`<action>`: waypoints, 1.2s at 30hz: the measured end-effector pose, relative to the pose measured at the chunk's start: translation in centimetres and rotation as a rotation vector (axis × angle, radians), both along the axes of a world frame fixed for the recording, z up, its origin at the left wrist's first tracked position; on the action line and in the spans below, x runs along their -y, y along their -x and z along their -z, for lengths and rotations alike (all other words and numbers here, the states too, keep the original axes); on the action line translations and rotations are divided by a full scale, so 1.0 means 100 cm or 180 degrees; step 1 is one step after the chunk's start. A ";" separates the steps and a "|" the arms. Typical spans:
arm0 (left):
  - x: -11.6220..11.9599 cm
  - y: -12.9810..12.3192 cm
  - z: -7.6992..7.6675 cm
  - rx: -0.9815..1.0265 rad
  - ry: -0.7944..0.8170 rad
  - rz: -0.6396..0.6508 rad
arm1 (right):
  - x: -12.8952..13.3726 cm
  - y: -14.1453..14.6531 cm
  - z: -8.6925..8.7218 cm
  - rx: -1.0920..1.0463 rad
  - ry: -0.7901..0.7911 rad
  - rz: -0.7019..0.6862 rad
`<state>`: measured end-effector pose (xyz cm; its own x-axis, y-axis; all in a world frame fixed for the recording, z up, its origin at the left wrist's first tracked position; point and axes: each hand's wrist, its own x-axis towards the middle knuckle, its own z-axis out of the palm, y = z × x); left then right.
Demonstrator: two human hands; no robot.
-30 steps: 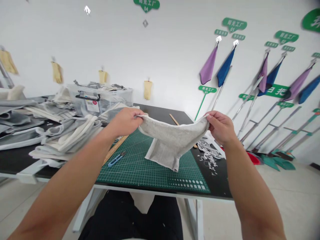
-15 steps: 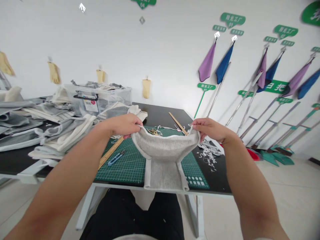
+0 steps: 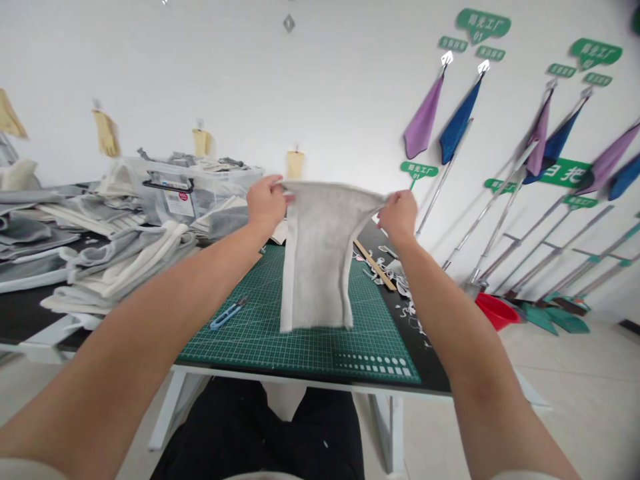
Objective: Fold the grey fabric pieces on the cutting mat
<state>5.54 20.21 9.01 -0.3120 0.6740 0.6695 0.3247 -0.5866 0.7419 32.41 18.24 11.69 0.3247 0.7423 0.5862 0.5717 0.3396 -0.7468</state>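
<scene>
A light grey piece of fabric (image 3: 323,260) with raised side edges hangs stretched between my two hands, above the green cutting mat (image 3: 310,357). My left hand (image 3: 269,202) pinches its upper left corner. The upper right corner is gripped by my right hand (image 3: 399,215), fingers closed. Below and left of the fabric, blue-handled thread snips (image 3: 229,313) lie on the mat. A wooden ruler (image 3: 375,265) is partly hidden behind the cloth and my right arm.
Stacked grey and white fabric pieces (image 3: 120,260) cover the table's left side, beside a clear plastic box (image 3: 215,190) full of cloth. White scraps (image 3: 407,307) lie right of the mat. A red dustpan-like object (image 3: 497,311), brooms and mops stand by the wall.
Both hands have risen with the fabric, lifting its lower end off the mat. The cloth now hangs flat and upright instead of sagging in a curve.
</scene>
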 end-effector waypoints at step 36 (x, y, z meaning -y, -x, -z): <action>0.203 0.080 0.174 -0.3621 -0.0105 0.0266 | 0.242 -0.064 0.210 0.0964 0.0300 -0.2224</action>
